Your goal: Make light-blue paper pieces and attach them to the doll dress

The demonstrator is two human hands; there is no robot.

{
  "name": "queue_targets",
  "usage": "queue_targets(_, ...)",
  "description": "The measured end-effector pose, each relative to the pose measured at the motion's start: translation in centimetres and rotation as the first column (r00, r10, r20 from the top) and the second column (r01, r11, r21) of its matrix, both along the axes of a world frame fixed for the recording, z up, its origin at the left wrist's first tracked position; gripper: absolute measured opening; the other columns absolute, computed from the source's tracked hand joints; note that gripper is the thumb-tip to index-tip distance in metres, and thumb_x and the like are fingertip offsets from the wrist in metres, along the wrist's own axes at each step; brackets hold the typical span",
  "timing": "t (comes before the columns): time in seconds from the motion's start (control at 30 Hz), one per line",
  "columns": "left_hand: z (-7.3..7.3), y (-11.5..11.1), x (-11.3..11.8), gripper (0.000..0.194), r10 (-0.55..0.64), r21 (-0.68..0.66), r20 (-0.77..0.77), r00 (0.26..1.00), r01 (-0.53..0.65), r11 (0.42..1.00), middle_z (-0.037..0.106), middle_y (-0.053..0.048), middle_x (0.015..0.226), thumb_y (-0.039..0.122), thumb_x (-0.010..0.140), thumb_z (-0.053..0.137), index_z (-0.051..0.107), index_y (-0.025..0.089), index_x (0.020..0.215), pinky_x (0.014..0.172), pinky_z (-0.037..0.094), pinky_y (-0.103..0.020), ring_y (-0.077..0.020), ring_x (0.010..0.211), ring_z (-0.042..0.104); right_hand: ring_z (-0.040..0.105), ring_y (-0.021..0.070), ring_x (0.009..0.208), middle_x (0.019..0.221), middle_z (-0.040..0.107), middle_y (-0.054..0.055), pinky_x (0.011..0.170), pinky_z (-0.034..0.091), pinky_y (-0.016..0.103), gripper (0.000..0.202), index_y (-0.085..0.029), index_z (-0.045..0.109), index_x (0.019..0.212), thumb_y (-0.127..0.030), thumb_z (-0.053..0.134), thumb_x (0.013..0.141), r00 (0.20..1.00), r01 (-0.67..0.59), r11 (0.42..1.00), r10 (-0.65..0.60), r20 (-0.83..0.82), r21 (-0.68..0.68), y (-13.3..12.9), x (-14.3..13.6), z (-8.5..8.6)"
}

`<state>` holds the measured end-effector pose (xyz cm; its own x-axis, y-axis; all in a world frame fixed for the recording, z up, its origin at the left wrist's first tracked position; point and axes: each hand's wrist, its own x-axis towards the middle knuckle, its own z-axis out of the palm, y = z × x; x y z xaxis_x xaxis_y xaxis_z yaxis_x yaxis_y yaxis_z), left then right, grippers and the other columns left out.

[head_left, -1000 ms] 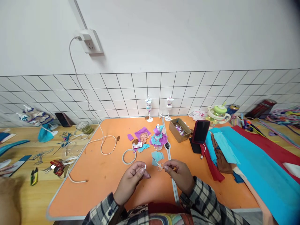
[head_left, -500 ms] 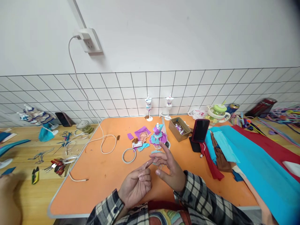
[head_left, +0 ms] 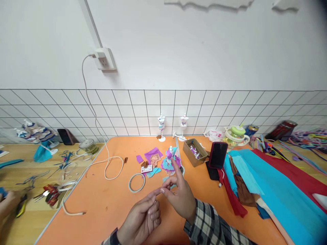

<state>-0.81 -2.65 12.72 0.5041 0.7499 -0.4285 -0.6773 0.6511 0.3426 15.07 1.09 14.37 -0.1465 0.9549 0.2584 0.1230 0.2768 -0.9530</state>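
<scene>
Over the near middle of the orange table, my left hand (head_left: 144, 216) has its fingers curled and its index finger stretched out. The thumb and a finger of my right hand (head_left: 180, 195) pinch at that index fingertip, its own index finger pointing up. Anything between the fingers is too small to make out. Just beyond, a small dress form (head_left: 169, 161) stands in a purple and turquoise dress. To its left lie purple fabric scraps (head_left: 152, 153), a turquoise scrap (head_left: 153, 173), a small white card (head_left: 146, 168) and a ring-shaped roll of tape (head_left: 136, 191).
Two white mini mannequins (head_left: 161, 127) stand by the wall. Right of them are a cardboard box (head_left: 195, 153), a propped phone (head_left: 218, 154) and long turquoise cloth (head_left: 278, 183). A white cable (head_left: 107, 160) crosses the left side. Another person's hand (head_left: 9, 202) is at far left.
My right hand has closed from loosely spread fingers to a pinch at my left index fingertip. The view has tilted up slightly. At far left, the other person's hand has shifted.
</scene>
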Motion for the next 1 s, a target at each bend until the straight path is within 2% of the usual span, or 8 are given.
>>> queue_targets(0.1,0.6,0.7,-0.2,0.031,0.037,0.050,-0.053,0.998,-0.034,0.998,0.035,0.008,0.054,0.029,0.086,0.061,0.056,0.015,0.113,0.053,0.030,-0.021,-0.0055,0.047,0.036,0.059,0.0132,0.062,0.068,0.063,-0.005,0.065,0.051,0.029,0.087,-0.023,0.012,0.148,-0.010,0.056,0.074,0.999,0.041,0.999,-0.041,-0.022,-0.002,0.3,0.1,0.5)
queue_targets(0.3,2.5,1.2,-0.6,0.046,0.045,-0.012,0.185,0.982,-0.043,0.999,0.036,0.007,0.058,0.026,0.081,0.061,0.053,0.011,0.123,0.055,0.036,-0.020,-0.0057,0.050,0.037,0.060,0.0152,0.061,0.068,0.067,-0.003,0.064,0.052,0.030,0.071,-0.022,0.021,0.146,-0.019,0.053,0.083,0.999,0.011,1.000,-0.011,0.034,-0.003,-0.1,0.6,0.7)
queue_targets(0.4,2.9,0.9,-0.6,0.060,0.047,0.031,0.185,0.982,-0.054,0.998,0.038,0.007,0.060,0.018,0.070,0.064,0.050,0.014,0.128,0.054,0.036,-0.020,-0.0064,0.052,0.038,0.063,0.0183,0.077,0.093,0.069,0.004,0.071,0.052,0.033,0.060,-0.025,0.035,0.140,-0.019,0.053,0.083,0.987,0.059,0.986,-0.081,0.138,0.158,-0.6,1.4,0.5)
queue_targets(0.5,3.2,0.6,-0.2,0.065,0.057,0.208,-0.033,0.998,-0.048,0.977,0.042,0.007,0.058,0.020,0.075,0.064,0.042,0.019,0.136,0.055,0.035,-0.022,-0.0077,0.051,0.039,0.058,0.0238,0.100,0.126,0.055,0.010,0.075,0.051,0.035,0.053,-0.026,0.044,0.134,-0.021,0.053,0.081,0.962,0.113,0.945,-0.181,0.203,0.307,-1.0,2.0,0.6)
queue_targets(0.63,3.7,0.5,0.0,0.070,0.216,0.535,-0.512,0.832,0.112,0.838,0.063,0.000,0.070,0.030,0.086,0.062,0.026,0.022,0.145,0.071,0.040,-0.030,-0.0157,0.070,0.056,0.058,0.0204,0.092,0.113,0.062,0.008,0.074,0.049,0.034,0.056,-0.024,0.038,0.137,-0.015,0.046,0.082,0.962,0.132,0.945,-0.194,0.191,0.298,-1.2,2.3,0.7)
queue_targets(0.73,3.9,0.5,-0.2,0.078,0.207,0.526,-0.642,0.738,0.227,0.819,0.070,-0.009,0.093,0.036,0.085,0.063,0.019,0.024,0.148,0.081,0.042,-0.035,-0.0227,0.089,0.062,0.059,0.0169,0.081,0.096,0.066,0.004,0.073,0.048,0.031,0.053,-0.023,0.038,0.135,-0.014,0.046,0.083,0.967,0.139,0.956,-0.187,0.173,0.259,-1.2,2.4,0.4)
queue_targets(0.87,4.2,0.6,-0.4,0.093,0.202,0.465,-0.682,0.703,0.204,0.861,0.072,-0.012,0.098,0.039,0.078,0.069,0.012,0.023,0.149,0.077,0.047,-0.034,-0.0237,0.086,0.067,0.055,0.0128,0.059,0.066,0.059,-0.004,0.060,0.046,0.026,0.042,-0.023,0.045,0.129,-0.020,0.049,0.087,0.972,0.098,0.981,-0.131,0.195,0.167,-1.3,2.3,-0.5)
queue_targets(1.0,4.8,0.6,0.0,0.095,0.180,0.409,-0.702,0.688,0.183,0.894,0.073,-0.013,0.099,0.041,0.078,0.069,0.010,0.022,0.149,0.074,0.049,-0.032,-0.0230,0.085,0.069,0.060,0.0165,0.079,0.087,0.066,0.002,0.074,0.049,0.032,0.052,-0.023,0.034,0.139,-0.018,0.047,0.089,0.972,0.100,0.957,-0.153,0.179,0.274,-1.7,1.9,-0.9)
